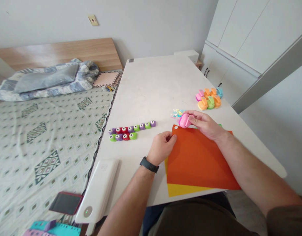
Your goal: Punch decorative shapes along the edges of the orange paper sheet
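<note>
Steadying the orange sheet at its upper left edge, we work the pink craft punch at the far edge. A pale hole shows by the corner, just beside the punch. Whether paper sits inside the slot, we cannot tell from this angle.

To do this well, we would keep the sheet flat, slide its edge squarely into the slot, leave a margin from the existing hole, and press straight down in one firm stroke. A tilted press could drag or crease the paper, in our judgement.

Hands: our left hand is mostly closed, thumb over the sheet's edge, fingers curled in. Our right hand is partly closed around the punch, thumb on its near side, fingers over the far side.

Position: the orange sheet overlaps a yellow sheet on the white table; small paper cutouts lie just beyond the punch.
</note>
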The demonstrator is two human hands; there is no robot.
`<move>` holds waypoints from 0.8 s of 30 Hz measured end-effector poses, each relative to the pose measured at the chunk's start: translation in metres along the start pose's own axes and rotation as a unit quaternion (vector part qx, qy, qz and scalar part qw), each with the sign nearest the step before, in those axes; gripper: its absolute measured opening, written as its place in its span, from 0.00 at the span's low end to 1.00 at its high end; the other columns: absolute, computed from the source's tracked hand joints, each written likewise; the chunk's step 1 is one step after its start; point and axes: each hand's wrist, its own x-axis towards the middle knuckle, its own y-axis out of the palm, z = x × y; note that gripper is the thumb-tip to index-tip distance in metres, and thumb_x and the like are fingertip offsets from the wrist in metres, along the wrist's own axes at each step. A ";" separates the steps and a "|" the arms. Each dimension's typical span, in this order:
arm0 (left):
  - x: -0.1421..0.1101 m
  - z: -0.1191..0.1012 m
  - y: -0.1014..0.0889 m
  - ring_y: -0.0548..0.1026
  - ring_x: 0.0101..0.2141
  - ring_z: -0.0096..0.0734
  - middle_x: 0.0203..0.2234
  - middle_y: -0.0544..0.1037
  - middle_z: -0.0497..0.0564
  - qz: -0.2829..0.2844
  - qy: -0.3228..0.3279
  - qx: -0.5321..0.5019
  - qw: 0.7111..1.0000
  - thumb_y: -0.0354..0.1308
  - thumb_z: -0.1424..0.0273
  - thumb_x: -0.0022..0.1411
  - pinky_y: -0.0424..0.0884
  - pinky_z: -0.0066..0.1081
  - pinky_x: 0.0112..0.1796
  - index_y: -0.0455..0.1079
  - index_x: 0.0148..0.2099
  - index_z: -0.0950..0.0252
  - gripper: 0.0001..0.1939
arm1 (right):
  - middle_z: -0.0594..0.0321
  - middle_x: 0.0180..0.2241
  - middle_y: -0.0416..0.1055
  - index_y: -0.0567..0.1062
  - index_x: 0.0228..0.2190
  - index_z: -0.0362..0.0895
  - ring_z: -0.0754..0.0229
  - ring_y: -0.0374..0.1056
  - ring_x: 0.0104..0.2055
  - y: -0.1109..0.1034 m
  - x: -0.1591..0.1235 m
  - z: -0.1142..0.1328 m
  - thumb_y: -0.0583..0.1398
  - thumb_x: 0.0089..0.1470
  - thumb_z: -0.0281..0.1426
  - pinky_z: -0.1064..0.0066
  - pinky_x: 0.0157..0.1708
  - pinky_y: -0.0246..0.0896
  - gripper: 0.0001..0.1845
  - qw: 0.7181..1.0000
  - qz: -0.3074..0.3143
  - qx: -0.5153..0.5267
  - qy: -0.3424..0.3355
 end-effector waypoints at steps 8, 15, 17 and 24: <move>-0.001 -0.001 0.000 0.67 0.25 0.27 0.22 0.74 0.47 0.003 0.002 -0.015 1.000 0.57 0.57 0.64 0.61 0.27 0.27 0.73 0.30 0.66 0.18 | 0.58 0.44 0.79 0.78 0.51 0.49 0.53 0.73 0.46 0.000 -0.001 0.002 0.67 0.59 0.46 0.58 0.53 0.66 0.23 1.000 0.004 -0.008 0.001; 0.001 0.004 0.000 0.67 0.26 0.27 0.24 0.74 0.47 0.013 0.024 -0.007 1.000 0.55 0.56 0.67 0.60 0.27 0.27 0.75 0.33 0.66 0.19 | 0.58 0.42 0.79 0.77 0.52 0.47 0.55 0.72 0.43 0.000 -0.002 0.004 0.66 0.61 0.46 0.62 0.50 0.67 0.23 0.999 0.033 -0.024 0.009; 0.001 0.004 0.000 0.66 0.26 0.27 0.24 0.74 0.47 0.012 0.028 -0.009 1.000 0.55 0.56 0.67 0.60 0.27 0.27 0.75 0.33 0.66 0.20 | 0.59 0.41 0.79 0.77 0.50 0.47 0.55 0.72 0.42 0.001 -0.003 0.005 0.65 0.61 0.45 0.62 0.50 0.67 0.21 0.998 0.046 -0.029 0.009; 0.000 0.000 0.000 0.67 0.26 0.28 0.23 0.73 0.47 0.003 0.025 -0.028 0.999 0.58 0.55 0.64 0.61 0.27 0.27 0.74 0.30 0.65 0.19 | 0.60 0.41 0.79 0.78 0.44 0.47 0.54 0.73 0.45 0.005 -0.004 0.006 0.64 0.62 0.46 0.62 0.51 0.66 0.17 0.996 0.077 -0.029 0.027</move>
